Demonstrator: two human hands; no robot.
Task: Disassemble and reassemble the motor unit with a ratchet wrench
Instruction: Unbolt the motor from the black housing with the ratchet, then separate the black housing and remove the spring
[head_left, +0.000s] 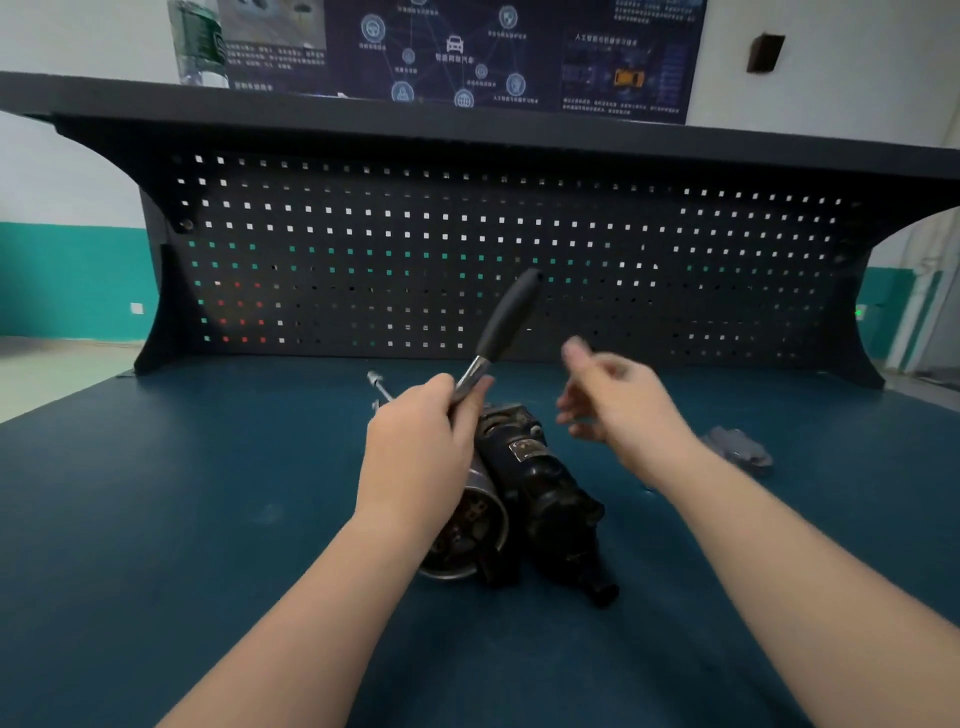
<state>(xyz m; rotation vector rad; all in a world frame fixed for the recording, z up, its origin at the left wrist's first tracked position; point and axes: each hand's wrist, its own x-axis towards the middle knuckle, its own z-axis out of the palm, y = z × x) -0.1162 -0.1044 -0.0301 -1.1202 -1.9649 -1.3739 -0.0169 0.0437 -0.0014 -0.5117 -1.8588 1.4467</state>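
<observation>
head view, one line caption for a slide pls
Left hand grips a black-handled steel ratchet wrench above a dark metal motor unit; blurred right hand hovers empty.

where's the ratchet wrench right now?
In the head view the ratchet wrench is centre frame, gripped low on its metal shaft by the left hand above the motor unit, its black handle angled up toward the pegboard.

Blue-topped workbench (208, 519); dark motor unit (540, 493) lying on it mid-surface; long bolt (379, 387) behind; grey cloth (737, 447) at right.
</observation>
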